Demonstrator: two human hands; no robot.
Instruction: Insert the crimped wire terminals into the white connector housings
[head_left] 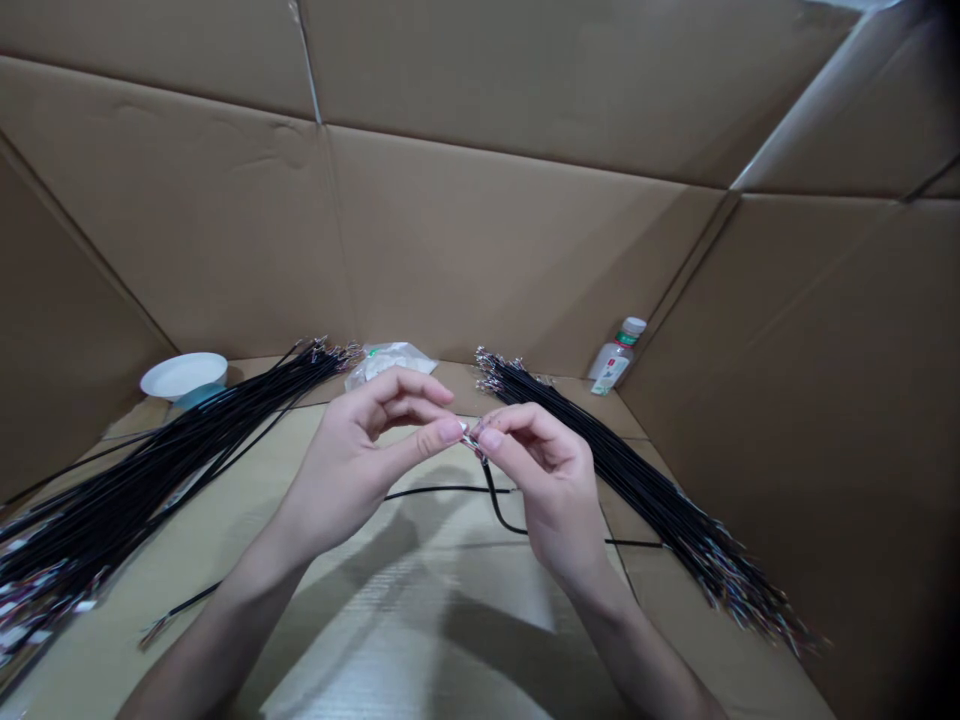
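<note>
Above the middle of the cardboard surface, my left hand (360, 455) pinches a small white piece (463, 428), apparently a connector, between thumb and forefinger. Right beside it, the thumb and fingers of my right hand (559, 485) are closed on the thin bared wires of a black cable (492, 492). The fingertips almost meet, and they hide most of the wire ends. From there the cable curves down, passes behind my right hand and shows again to its right. A second black cable (442, 489) lies behind my left hand, with bared wires at its lower left end.
At the left lies a large bundle of black cables (225, 430), white connectors at its near ends. Another cable bundle (622, 460) lies at the right. A white bowl (184, 375), a clear plastic bag (394, 362) and a bottle (616, 358) stand along the cardboard walls (510, 250).
</note>
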